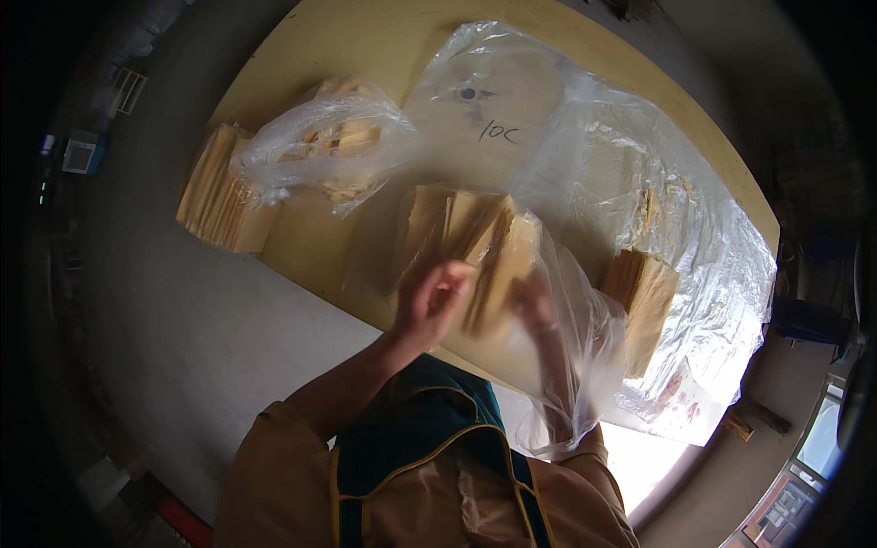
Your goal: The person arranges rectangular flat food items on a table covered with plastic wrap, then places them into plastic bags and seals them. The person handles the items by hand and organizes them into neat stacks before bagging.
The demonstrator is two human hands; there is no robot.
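Note:
In front of me on the table lies a bundle of tan, folded paper-like sheets (489,233), with clear plastic around it. My left hand (431,300) is at the bundle's near left side, its fingers curled in; whatever they may hold is too small to make out. Inside a clear plastic bag (575,315) is my right hand (534,303), up against the bundle's right side. The bag's film runs down over that forearm. Motion and the plastic blur the right fingers, so their grip cannot be told.
A yellowish table (301,237) carries it all. At the left stands a tan stack (224,192) beside a plastic-wrapped bundle (343,137). Another stack (639,297) sits at the right, against a spread of crinkled clear film (713,292). A marked sheet (498,110) lies at the back.

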